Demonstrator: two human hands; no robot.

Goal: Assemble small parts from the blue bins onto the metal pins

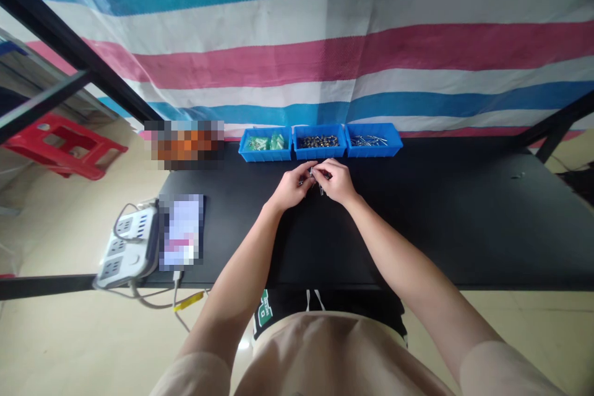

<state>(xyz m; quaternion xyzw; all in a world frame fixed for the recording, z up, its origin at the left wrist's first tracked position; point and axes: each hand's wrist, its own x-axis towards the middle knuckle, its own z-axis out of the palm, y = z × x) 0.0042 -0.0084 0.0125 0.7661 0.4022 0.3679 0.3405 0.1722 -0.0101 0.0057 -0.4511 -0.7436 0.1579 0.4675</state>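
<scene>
2 hands, left hand (291, 187) and right hand (338, 180), pinch 1 small, thin metal part (317, 177) together.

I'm getting soft, even daylight with hardly any shadows on the black table (440, 223). The wide lens is bowing the black frame bars (69, 43) at the edges, and two patches at left are showing pixelated.

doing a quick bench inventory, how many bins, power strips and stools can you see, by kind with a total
Blue bins: 3, in a row at the back of the black table: left bin, middle bin, right bin
White power strip: 1
Red stool: 1
Total: 5
The left hand and right hand meet over small metal parts, too small to count.
</scene>
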